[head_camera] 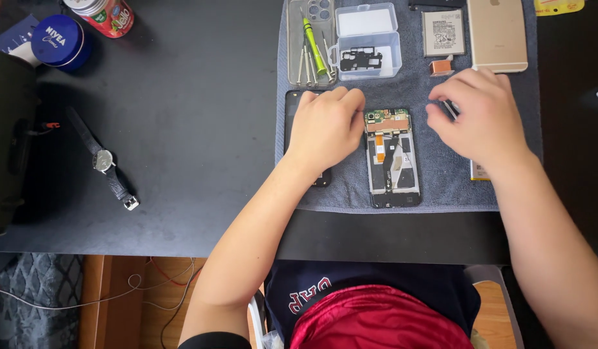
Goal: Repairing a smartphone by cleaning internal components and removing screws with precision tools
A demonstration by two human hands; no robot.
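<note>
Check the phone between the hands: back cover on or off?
Off. The phone lies face down on the grey towel with circuit board, flex cables and frame exposed.

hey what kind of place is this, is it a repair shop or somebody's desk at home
Probably a home desk used for phone repair, not a shop. An opened phone lies on a grey towel beside small screwdrivers and a clear parts box, while a wristwatch and cream tin sit on the black table.

A black desk [182, 129] stands in even daylight over a wooden floor [150, 304], where thin cables [118, 294] trail and a grey patterned rug [27, 304] lies under the desk's left corner.
</note>
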